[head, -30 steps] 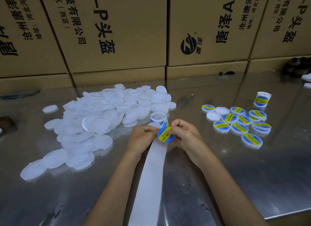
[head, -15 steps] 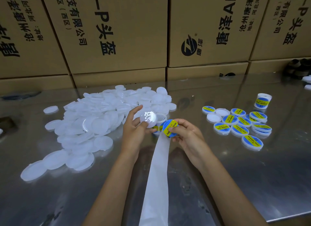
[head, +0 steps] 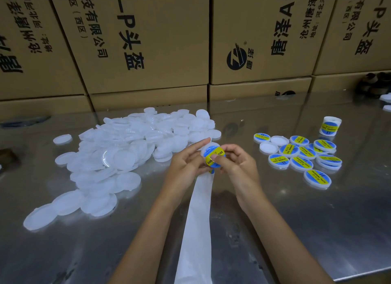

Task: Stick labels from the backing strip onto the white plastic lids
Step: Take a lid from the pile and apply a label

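Two hands at centre, above the tabletop (head: 296, 231). Left hand (head: 183, 167) holds one white lid (head: 208, 149) from behind, index finger straight up past its rim, other fingers curled round it. Right hand (head: 237, 165) pinches the round blue-and-yellow label (head: 212, 157), thumb pressing it onto the lid face. The label's yellow band runs diagonally, low left to high right; the lid face tilts toward the camera.

One white backing strip (head: 197, 231) hangs from under the hands, long axis running from them down to the bottom edge, near end widest.

Left of the hands: one heap of plain lids (head: 118, 157), too many and too overlapped to count. Right of the hands, well apart: a cluster of labelled lids (head: 302, 157), about eleven with labels showing, plus two blank ones (head: 273, 144) among them. One label roll (head: 330, 125) stands upright beyond the cluster. Cardboard boxes (head: 148, 40) line the back.
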`<state>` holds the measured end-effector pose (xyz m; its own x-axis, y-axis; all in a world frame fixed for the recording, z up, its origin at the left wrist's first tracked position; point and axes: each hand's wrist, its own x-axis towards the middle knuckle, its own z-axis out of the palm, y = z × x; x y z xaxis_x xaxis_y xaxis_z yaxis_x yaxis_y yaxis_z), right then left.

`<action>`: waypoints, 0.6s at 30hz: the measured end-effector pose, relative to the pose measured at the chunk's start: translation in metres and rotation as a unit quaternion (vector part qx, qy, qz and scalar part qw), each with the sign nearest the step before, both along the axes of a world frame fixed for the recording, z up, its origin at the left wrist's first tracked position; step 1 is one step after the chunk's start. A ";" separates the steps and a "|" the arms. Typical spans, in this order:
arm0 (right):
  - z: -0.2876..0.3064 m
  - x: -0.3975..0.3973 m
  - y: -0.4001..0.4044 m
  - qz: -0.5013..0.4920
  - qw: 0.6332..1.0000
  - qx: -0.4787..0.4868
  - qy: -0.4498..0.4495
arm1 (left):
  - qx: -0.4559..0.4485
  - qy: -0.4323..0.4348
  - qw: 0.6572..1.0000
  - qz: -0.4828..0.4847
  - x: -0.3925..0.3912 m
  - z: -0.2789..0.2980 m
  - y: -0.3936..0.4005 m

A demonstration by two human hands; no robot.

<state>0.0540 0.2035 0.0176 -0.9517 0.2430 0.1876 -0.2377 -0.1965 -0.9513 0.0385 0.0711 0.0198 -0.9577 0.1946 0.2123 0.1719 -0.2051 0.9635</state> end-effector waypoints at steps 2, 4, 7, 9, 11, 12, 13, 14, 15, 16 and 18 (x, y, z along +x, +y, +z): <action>0.000 0.000 0.000 -0.013 1.000 0.002 0.014 | 0.001 0.003 1.000 0.000 0.001 0.001 0.001; 0.000 0.000 -0.001 -0.021 1.000 0.006 0.023 | -0.003 0.007 1.000 0.005 0.001 0.001 0.001; -0.001 -0.001 -0.001 -0.021 0.999 0.008 0.024 | -0.010 0.014 1.000 0.012 0.001 0.001 0.002; -0.002 -0.001 -0.001 -0.019 0.999 0.008 0.025 | -0.010 0.016 1.000 0.014 0.001 0.001 0.002; -0.002 -0.002 -0.001 -0.018 0.999 0.010 0.027 | -0.014 0.018 1.000 0.016 0.001 0.001 0.002; -0.003 -0.002 -0.001 -0.017 0.999 0.011 0.028 | -0.015 0.020 1.000 0.017 0.001 0.001 0.001; -0.003 -0.002 -0.001 -0.017 0.999 0.012 0.029 | -0.015 0.021 0.999 0.020 0.000 0.000 0.001; -0.004 -0.003 -0.001 -0.016 0.999 0.014 0.031 | -0.014 0.022 0.999 0.022 0.000 0.000 0.001; -0.004 -0.003 -0.001 -0.016 0.999 0.016 0.032 | -0.015 0.023 0.999 0.023 0.000 -0.001 0.002; -0.005 -0.003 -0.001 -0.016 0.999 0.018 0.033 | -0.016 0.025 0.999 0.025 0.000 -0.001 0.002; -0.005 -0.003 -0.001 -0.017 0.999 0.022 0.034 | -0.017 0.028 0.999 0.026 -0.001 -0.002 0.002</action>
<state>0.0512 0.2023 0.0125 -0.9279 0.2653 0.2619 -0.3072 -0.1463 -0.9403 0.0376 0.0730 0.0176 -0.9537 0.1525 0.2591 0.2346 -0.1617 0.9586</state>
